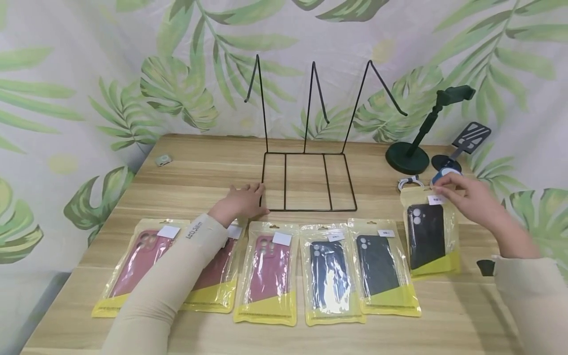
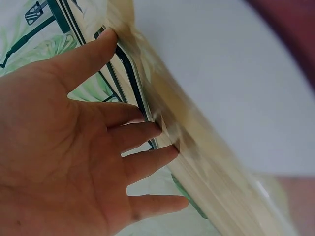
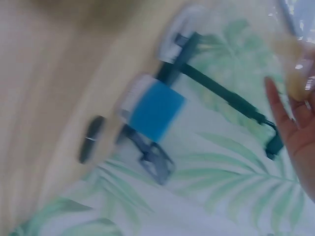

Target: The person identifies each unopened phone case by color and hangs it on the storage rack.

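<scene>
Pinching a packaged phone case (image 1: 427,236), right hand (image 1: 475,202).

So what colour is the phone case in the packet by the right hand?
Black, inside a clear packet with a yellow bottom edge. The right hand touches its top. The head view shows it best.

Black phone case (image 1: 426,236) in clear yellow-edged pouch, flat on table, right end of row

Front edge is blocked by a row of packaged phone cases (image 1: 266,273); wire rack (image 1: 308,180) takes the centre. Open tabletop (image 1: 195,167) back left, only a small clip (image 1: 162,159) there. Back right is crowded: phone stand (image 1: 408,157), coiled cable (image 1: 409,183).
</scene>
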`<control>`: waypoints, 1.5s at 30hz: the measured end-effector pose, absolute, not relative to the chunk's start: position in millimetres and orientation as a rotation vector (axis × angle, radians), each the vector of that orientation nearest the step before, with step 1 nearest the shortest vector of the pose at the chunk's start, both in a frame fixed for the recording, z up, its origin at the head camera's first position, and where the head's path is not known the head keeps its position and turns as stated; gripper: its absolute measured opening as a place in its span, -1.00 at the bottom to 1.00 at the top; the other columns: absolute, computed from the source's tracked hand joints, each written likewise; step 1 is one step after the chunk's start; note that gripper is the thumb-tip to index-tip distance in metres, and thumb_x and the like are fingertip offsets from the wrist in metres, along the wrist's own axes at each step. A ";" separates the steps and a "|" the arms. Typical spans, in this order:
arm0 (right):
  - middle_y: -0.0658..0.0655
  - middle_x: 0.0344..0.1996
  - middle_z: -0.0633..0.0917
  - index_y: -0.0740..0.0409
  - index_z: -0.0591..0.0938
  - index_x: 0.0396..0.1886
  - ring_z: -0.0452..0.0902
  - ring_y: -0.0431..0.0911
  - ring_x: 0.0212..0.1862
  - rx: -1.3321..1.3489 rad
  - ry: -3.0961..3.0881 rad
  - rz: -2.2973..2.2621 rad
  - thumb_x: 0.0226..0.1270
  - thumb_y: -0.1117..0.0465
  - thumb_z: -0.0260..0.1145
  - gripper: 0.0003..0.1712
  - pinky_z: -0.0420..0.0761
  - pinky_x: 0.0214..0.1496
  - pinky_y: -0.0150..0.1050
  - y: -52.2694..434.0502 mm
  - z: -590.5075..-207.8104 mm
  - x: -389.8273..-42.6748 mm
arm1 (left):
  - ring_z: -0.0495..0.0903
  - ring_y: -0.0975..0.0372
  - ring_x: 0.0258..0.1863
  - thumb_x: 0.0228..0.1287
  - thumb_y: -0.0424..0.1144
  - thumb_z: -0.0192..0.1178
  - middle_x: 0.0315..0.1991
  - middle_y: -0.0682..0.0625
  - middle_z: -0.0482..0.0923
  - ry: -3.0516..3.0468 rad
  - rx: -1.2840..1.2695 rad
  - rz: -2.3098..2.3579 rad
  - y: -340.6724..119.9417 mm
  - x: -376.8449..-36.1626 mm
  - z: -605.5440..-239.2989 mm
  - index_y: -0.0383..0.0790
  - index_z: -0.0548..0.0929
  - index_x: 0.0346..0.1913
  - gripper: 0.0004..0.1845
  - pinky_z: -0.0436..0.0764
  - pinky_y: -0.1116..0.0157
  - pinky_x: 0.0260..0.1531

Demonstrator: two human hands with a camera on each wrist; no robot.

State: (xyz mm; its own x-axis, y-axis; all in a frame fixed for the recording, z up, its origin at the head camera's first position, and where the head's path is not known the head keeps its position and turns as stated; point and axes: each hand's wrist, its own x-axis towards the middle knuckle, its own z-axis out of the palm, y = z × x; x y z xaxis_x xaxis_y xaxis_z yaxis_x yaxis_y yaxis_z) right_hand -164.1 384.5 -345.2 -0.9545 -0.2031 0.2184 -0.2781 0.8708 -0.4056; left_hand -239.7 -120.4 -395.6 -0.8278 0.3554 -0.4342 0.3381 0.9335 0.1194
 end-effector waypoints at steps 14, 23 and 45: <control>-0.30 -0.32 0.66 0.50 0.60 -0.46 0.49 -0.55 -0.25 0.887 -2.072 0.906 0.44 0.09 0.29 -0.51 0.43 -0.10 -0.65 337.6 -290.5 -153.0 | -0.08 -0.18 0.57 0.46 0.21 0.00 0.61 -0.20 -0.16 2.636 0.482 0.017 -126.5 -237.9 -395.9 -0.26 -0.12 0.59 -0.08 -0.21 -0.41 0.40; -0.50 -0.30 0.55 0.52 0.63 -0.37 0.35 -0.60 -0.31 0.650 -2.000 0.868 0.37 0.28 0.32 -0.71 0.33 -0.13 -0.61 283.9 -257.0 -176.3 | -0.08 -0.19 0.56 0.47 0.20 -0.01 0.60 -0.21 -0.15 2.645 0.481 0.021 -127.8 -236.8 -395.5 -0.28 -0.10 0.59 -0.09 -0.20 -0.43 0.39; -0.42 -0.29 0.52 0.45 0.62 -0.24 0.32 -0.62 -0.25 0.524 -2.147 0.811 0.42 0.35 0.23 -0.83 0.28 -0.12 -0.57 267.5 -255.9 -218.1 | -0.05 -0.18 0.56 0.48 0.19 -0.02 0.61 -0.20 -0.15 2.642 0.498 0.027 -122.0 -234.5 -393.0 -0.26 -0.08 0.59 -0.12 -0.18 -0.40 0.42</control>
State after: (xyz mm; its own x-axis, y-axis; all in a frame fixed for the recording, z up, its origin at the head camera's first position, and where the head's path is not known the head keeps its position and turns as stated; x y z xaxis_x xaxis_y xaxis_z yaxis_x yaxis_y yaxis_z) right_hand -218.1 267.5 -255.9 -0.6213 -0.1019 0.7769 -0.5902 0.7130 -0.3785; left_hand -234.5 -122.0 -393.0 -0.8341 0.3501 -0.4262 0.3414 0.9346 0.0995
